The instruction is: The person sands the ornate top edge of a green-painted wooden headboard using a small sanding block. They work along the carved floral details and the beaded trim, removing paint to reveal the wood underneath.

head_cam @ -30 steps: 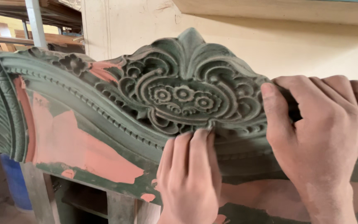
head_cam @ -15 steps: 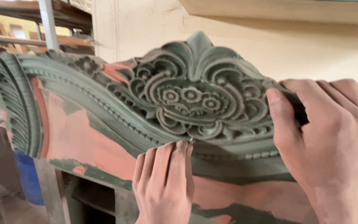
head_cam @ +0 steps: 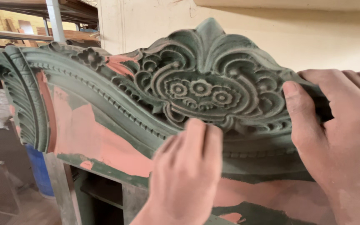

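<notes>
At the far left a blue barrel (head_cam: 39, 171) stands on the floor beneath the carved crest (head_cam: 196, 89) — a green-painted, scrolled panel with pink patches, upright and filling the middle of the view; the left hand (head_cam: 186, 175) lies flat against its lower moulding, fingers (head_cam: 203, 137) together and pressed to the surface just under the three carved flowers; further right, the right hand (head_cam: 340, 137) grips the crest's edge — thumb on the front, fingers wrapped behind it.
</notes>
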